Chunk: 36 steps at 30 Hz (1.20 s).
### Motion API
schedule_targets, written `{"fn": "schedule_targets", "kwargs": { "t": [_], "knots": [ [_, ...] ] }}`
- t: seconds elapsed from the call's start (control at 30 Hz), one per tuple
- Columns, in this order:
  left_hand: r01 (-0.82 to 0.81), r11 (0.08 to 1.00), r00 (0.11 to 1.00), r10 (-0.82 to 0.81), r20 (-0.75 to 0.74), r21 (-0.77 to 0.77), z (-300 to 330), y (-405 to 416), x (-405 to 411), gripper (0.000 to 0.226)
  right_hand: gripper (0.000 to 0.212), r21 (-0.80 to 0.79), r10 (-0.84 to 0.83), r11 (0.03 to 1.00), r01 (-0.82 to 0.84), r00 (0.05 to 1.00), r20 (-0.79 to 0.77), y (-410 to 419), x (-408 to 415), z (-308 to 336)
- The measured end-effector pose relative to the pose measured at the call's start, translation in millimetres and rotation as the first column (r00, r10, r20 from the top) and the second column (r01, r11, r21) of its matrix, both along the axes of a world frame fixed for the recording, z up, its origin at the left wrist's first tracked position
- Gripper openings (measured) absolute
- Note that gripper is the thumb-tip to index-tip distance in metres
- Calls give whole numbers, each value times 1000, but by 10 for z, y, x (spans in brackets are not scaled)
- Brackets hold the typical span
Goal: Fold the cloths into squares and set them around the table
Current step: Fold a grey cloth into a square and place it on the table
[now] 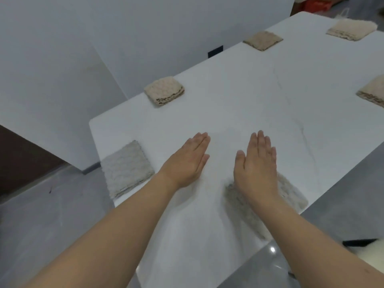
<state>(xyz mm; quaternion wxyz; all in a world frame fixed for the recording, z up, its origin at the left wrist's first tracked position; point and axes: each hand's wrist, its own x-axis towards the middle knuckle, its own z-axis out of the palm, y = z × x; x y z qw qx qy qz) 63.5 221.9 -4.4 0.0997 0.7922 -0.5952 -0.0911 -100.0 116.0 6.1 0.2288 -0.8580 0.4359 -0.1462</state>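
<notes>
Several folded square cloths lie around the white table [239,96]. A pale grey cloth [126,168] sits at the near left corner, and another grey cloth [291,194] lies near the front edge, partly hidden under my right forearm. A beige cloth [164,91] rests by the left edge. Further off lie a tan cloth [262,40], a cream cloth [351,29] and a beige cloth [372,91] at the right. My left hand [187,161] and my right hand [256,163] are both flat with straight fingers over the table, holding nothing.
White walls stand close behind the table's left side. A grey tiled floor [41,215] surrounds the table. A black wall socket [215,51] shows behind the far edge. Red and brown items [315,5] sit beyond the far end.
</notes>
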Motion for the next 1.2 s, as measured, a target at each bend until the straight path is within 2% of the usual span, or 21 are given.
{"fn": "schedule_targets", "kwargs": {
  "t": [0.27, 0.4, 0.67, 0.87, 1.07, 1.2],
  "knots": [
    [34, 996, 999, -37, -36, -86, 360, 258, 1099, 60, 57, 172, -9, 985, -7, 996, 93, 490, 1114, 174],
    [1, 998, 992, -9, -124, -62, 433, 342, 1529, 55, 56, 261, -117, 963, 73, 980, 158, 622, 1463, 172],
    [-34, 997, 996, 27, -90, -73, 264, 431, 2370, 55, 56, 357, -181, 931, 74, 944, 277, 650, 2180, -12],
    [20, 996, 991, -31, -134, -83, 87, 270, 3189, 54, 55, 406, -296, 899, 165, 912, 283, 718, 2980, -153],
    [125, 986, 962, -148, -231, -111, 76, 31, 3800, 53, 55, 440, -473, 839, 320, 827, 302, 720, 3607, -157],
    [175, 977, 948, -201, -246, -124, 100, -156, 4095, 53, 55, 449, -522, 819, 358, 790, 321, 623, 3877, -201]
  ]
}}
